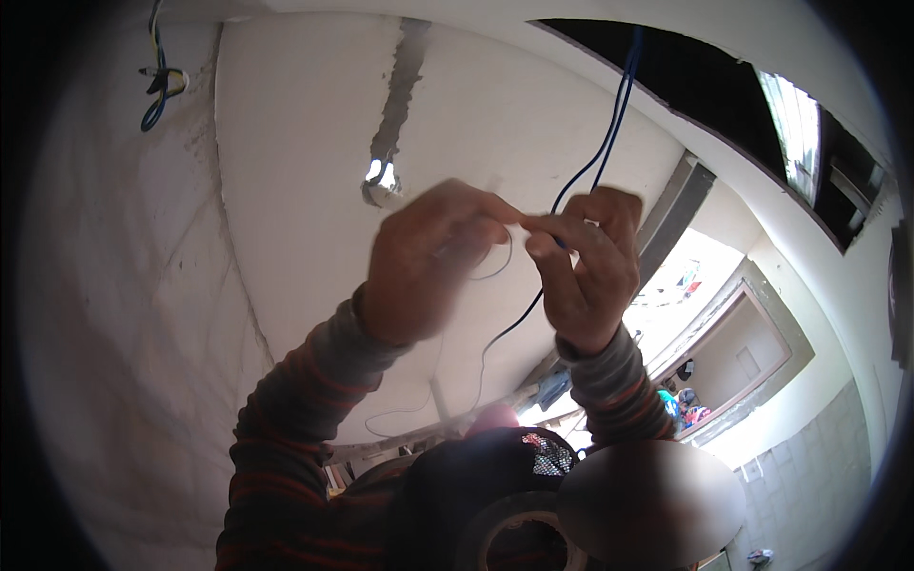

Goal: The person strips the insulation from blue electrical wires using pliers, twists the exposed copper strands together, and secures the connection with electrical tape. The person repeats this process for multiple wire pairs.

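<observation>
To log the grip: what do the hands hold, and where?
Both hands, left and right, pinch the blue wire at its lower stretch, fingertips meeting.

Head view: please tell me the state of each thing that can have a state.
Blue wire: hanging from the dark ceiling opening, pinched by right hand.
Left hand: fingers closed, meeting the right hand's fingertips.
Wall chase: cut open, unfilled.
Wire bundle: hanging loose, upper left.

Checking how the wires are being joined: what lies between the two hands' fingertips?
In the head view, a short pale wire spans the small gap between the left hand and the right hand, which also pinches the blue wire.
</observation>
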`<action>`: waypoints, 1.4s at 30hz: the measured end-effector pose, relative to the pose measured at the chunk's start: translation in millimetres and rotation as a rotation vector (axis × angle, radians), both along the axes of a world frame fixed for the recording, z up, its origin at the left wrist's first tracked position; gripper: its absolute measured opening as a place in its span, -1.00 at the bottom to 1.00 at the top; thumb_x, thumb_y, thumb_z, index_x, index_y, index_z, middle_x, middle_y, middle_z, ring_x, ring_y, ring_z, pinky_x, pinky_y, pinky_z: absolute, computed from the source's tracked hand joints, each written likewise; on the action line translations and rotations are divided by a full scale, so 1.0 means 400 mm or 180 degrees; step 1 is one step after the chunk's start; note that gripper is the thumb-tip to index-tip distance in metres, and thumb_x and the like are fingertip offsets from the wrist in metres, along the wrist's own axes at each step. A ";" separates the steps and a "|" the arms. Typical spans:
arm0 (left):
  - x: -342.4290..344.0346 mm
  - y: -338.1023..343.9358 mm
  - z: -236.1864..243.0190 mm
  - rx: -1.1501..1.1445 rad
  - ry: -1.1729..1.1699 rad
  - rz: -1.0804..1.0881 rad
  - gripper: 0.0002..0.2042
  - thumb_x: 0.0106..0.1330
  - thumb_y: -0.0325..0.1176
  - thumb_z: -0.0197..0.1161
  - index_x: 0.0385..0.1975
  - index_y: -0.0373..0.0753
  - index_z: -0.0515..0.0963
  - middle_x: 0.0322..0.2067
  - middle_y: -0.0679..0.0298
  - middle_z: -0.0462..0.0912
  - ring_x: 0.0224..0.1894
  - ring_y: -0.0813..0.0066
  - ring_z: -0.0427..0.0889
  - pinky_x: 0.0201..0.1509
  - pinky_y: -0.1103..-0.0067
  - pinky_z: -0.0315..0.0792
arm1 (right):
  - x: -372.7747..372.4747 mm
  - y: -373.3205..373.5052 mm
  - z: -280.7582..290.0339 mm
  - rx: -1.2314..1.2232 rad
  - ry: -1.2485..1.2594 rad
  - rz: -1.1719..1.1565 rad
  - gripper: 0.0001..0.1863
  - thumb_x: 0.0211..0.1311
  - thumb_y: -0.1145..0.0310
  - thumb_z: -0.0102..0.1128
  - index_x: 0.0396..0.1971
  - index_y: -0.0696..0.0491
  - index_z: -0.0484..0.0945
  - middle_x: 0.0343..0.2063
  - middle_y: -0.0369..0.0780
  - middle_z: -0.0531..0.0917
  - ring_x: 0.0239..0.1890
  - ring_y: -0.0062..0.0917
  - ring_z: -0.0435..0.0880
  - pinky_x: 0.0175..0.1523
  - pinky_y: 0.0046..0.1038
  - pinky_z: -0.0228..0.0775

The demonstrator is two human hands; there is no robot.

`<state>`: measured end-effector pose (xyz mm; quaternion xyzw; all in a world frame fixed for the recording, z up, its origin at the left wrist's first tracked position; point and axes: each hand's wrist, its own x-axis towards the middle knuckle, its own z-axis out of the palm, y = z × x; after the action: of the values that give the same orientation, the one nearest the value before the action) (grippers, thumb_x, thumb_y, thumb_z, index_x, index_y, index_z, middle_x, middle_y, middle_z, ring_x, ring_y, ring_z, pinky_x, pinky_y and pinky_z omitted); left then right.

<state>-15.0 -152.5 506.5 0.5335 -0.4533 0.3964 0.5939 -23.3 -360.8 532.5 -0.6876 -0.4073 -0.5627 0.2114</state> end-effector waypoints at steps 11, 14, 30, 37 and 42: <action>0.066 -0.129 0.201 0.1732 -0.2625 0.1242 -0.77 0.25 -0.53 0.49 -0.10 -0.21 0.70 -0.25 0.32 0.72 -0.12 0.29 0.69 0.24 0.23 0.57 | 0.071 -0.182 -0.090 0.1632 0.1427 0.3485 -0.52 0.83 0.17 -0.05 -0.02 0.31 0.68 0.10 0.06 0.69 0.17 -0.20 0.62 0.33 -0.16 0.41; 0.078 -0.124 0.212 0.1845 -0.2702 0.1103 -0.75 0.24 -0.54 0.52 -0.10 -0.22 0.70 -0.31 0.32 0.66 -0.20 0.29 0.61 0.12 0.24 0.55 | 0.111 -0.276 -0.011 0.0893 0.1638 0.3689 -0.49 0.81 0.15 -0.12 -0.02 0.30 0.68 0.12 0.06 0.70 0.22 -0.20 0.63 0.35 -0.13 0.42; 0.070 -0.138 0.199 0.1293 -0.2543 0.1049 -0.86 0.35 -0.38 0.51 -0.29 -0.12 0.62 -0.20 0.29 0.67 0.03 0.20 0.70 0.10 0.34 0.53 | 0.696 -0.362 0.688 -0.0864 0.0371 -0.2757 -0.59 0.60 0.13 0.26 0.20 0.09 0.73 -0.03 0.00 0.84 0.19 -0.10 0.77 0.30 -0.16 0.58; 0.083 -0.117 0.210 0.1954 -0.1922 0.1520 -0.90 0.51 -0.32 0.38 -0.28 -0.12 0.63 -0.57 0.26 0.61 -0.51 0.24 0.46 -0.13 0.36 0.37 | 0.646 -0.346 0.733 -0.1353 0.0776 -0.3168 -0.59 0.59 0.11 0.28 0.19 0.10 0.73 -0.01 0.04 0.83 0.14 -0.04 0.77 0.27 -0.13 0.60; 0.117 -0.119 0.212 0.1938 -0.1692 0.1668 -0.90 0.55 -0.32 0.35 -0.23 -0.15 0.61 -0.59 0.24 0.56 -0.54 0.23 0.35 -0.12 0.36 0.34 | 0.548 -0.321 0.706 -0.1621 0.0682 -0.3244 -0.58 0.59 0.10 0.29 0.18 0.11 0.72 0.00 0.06 0.82 0.10 0.01 0.78 0.25 -0.11 0.62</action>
<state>31.7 -200.1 591.2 0.6596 -0.5352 0.5046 0.1543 196.0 -489.2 815.0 -0.8793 -0.1236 -0.4049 -0.2182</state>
